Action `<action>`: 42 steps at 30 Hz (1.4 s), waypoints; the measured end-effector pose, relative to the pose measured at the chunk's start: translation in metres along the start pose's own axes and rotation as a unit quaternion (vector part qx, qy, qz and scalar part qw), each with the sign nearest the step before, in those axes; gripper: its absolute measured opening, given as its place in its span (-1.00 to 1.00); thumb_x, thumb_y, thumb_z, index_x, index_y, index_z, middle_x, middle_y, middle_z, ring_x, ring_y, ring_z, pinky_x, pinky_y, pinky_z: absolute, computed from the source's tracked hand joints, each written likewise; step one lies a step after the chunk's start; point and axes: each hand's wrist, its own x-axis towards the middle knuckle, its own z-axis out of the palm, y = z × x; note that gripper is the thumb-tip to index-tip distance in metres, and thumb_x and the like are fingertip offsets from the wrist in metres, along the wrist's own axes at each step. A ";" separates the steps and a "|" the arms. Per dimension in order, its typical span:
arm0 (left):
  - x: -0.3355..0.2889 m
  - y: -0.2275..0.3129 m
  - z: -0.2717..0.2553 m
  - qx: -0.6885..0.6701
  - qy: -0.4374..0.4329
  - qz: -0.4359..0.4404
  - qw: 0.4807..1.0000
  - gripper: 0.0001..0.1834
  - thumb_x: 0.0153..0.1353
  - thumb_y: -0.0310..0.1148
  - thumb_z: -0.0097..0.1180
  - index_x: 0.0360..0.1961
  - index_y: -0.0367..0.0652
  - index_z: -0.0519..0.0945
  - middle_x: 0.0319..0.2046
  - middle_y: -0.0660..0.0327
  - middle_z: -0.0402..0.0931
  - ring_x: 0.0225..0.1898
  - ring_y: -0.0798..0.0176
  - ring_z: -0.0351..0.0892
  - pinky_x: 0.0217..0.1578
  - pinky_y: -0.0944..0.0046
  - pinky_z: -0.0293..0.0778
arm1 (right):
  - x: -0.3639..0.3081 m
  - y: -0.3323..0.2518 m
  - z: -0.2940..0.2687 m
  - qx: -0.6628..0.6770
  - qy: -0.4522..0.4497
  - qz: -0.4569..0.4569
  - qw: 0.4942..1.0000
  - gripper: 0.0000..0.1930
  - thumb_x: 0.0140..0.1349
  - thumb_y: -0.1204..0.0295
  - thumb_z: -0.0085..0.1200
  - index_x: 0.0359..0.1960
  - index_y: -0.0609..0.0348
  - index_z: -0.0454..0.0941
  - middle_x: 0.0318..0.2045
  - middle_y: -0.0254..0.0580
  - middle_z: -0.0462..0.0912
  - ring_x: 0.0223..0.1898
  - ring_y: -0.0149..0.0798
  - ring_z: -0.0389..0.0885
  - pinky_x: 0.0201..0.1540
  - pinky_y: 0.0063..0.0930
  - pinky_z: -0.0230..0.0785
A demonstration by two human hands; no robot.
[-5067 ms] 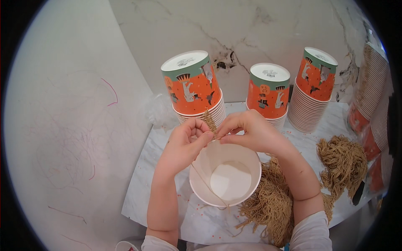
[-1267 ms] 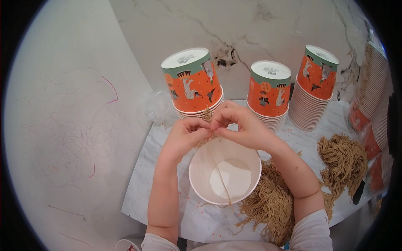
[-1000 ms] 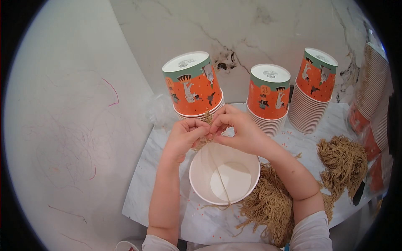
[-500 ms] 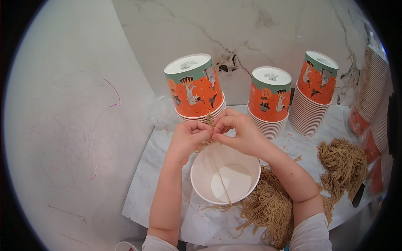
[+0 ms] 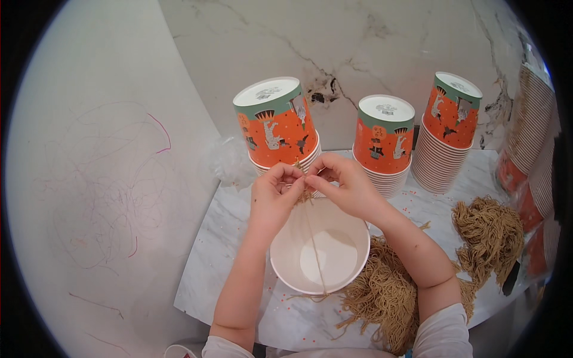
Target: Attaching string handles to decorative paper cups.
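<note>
A white paper bucket (image 5: 286, 253) stands with its open mouth toward me in the middle of the table. A length of tan string (image 5: 316, 253) runs across that mouth, from the near rim to the far one. Over the far rim, my left hand (image 5: 274, 194) pinches the string between thumb and fingers. Its tips almost meet those of my right hand (image 5: 346, 184), which pinches the string as well. A small knotty tuft of string shows just below the fingertips. To the right of the bucket, partly beneath my right forearm, lies a loose heap of tan strings (image 5: 382, 292).
Upside-down stacks of orange and green buckets stand behind: a left stack (image 5: 268, 131), a middle stack (image 5: 382, 146) and a right stack (image 5: 450, 122). Another string bundle (image 5: 489, 238) lies at the right. Clear plastic (image 5: 230, 161) sits by the left stack. A scribbled white surface (image 5: 107, 197) rises at left.
Both hands have shifted slightly, my left one a little to the right, and my fingertips are closer together. The bucket has moved slightly toward me. More of the knotty tuft shows below the fingers.
</note>
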 end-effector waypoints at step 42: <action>-0.007 0.012 0.001 -0.047 0.049 0.050 0.996 -0.92 0.22 -0.55 0.28 -0.27 -0.33 0.65 -0.54 0.47 0.51 -0.54 0.70 0.30 -0.51 0.60 0.22 | -0.005 -0.021 -0.004 -0.053 0.038 -0.059 0.996 -0.83 0.32 0.44 0.11 -0.22 0.35 0.56 -0.33 -0.18 0.63 -0.36 -0.35 0.56 -0.25 -0.45 0.41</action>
